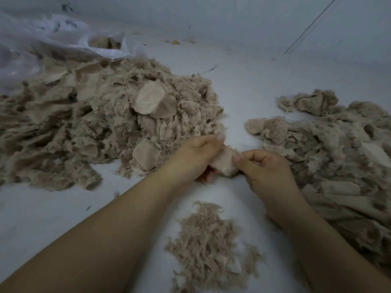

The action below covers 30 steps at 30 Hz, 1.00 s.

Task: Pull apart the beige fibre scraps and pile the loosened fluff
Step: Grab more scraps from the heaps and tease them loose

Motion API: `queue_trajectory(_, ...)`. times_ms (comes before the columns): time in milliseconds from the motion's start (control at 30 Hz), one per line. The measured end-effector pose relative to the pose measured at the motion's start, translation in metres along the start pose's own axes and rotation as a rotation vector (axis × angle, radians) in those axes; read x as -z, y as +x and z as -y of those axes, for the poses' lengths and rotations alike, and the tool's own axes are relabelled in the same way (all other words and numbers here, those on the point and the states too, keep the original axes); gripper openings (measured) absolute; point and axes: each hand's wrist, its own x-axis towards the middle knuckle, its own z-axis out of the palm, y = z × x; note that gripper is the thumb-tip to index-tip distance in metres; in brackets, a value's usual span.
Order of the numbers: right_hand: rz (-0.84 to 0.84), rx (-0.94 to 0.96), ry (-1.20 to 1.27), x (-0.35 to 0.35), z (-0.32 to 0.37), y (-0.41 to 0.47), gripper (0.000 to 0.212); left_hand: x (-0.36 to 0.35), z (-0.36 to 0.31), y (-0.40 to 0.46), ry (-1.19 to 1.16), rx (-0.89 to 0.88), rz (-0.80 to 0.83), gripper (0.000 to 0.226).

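Both hands, left hand (195, 157) and right hand (265, 168), are pinching one beige scrap (225, 162) above the fluff pile (208, 240). Next, I reckon, they're tugging it apart and dropping the fluff there.

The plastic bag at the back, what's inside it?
Through the bag's opening a few beige scraps show. The cloudy plastic hides whatever else it holds.
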Motion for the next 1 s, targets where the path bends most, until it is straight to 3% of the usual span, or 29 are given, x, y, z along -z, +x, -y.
queue_trajectory(67,-0.01,0.018,-0.027,-0.001,0.001,-0.001,0.023,-0.003,0.001,0.0,0.047,-0.034,0.014,0.027)
queue_trajectory(267,-0.048,0.0,-0.044,-0.001,-0.002,0.0,0.029,0.0,0.008,0.004,-0.148,-0.034,-0.221,0.027)
queue_trajectory(433,-0.053,0.002,-0.003,-0.003,0.0,-0.003,0.033,-0.005,0.007,0.0,-0.093,-0.066,-0.177,0.005)
queue_trajectory(500,-0.097,-0.025,-0.007,-0.003,-0.001,-0.001,0.038,0.001,0.002,0.001,-0.094,-0.174,-0.302,0.016)
queue_trajectory(533,-0.129,-0.055,0.017,-0.001,-0.002,0.001,0.034,0.008,0.0,0.003,-0.013,-0.259,-0.404,0.02)
queue_trajectory(600,-0.177,-0.114,0.108,0.002,-0.004,0.006,0.026,0.024,-0.003,0.006,0.445,-0.429,-0.572,0.015)
queue_trajectory(667,-0.198,-0.135,0.167,0.003,-0.003,0.007,0.021,0.033,-0.002,0.005,1.065,-0.477,-0.595,0.006)
queue_trajectory(700,-0.198,-0.133,0.168,0.003,-0.004,0.007,0.02,0.032,-0.001,0.004,1.257,-0.449,-0.556,0.004)
queue_trajectory(767,-0.195,-0.125,0.151,0.002,-0.004,0.006,0.019,0.023,-0.004,0.0,1.385,-0.428,-0.47,0.01)
queue_trajectory(900,-0.191,-0.113,0.152,-0.001,-0.002,0.005,0.018,-0.005,-0.005,0.001,1.356,-0.703,-0.328,0.017)
queue_trajectory(1000,-0.188,-0.107,0.193,-0.002,0.0,0.003,0.017,-0.027,0.003,0.006,1.361,-0.622,-0.132,0.025)
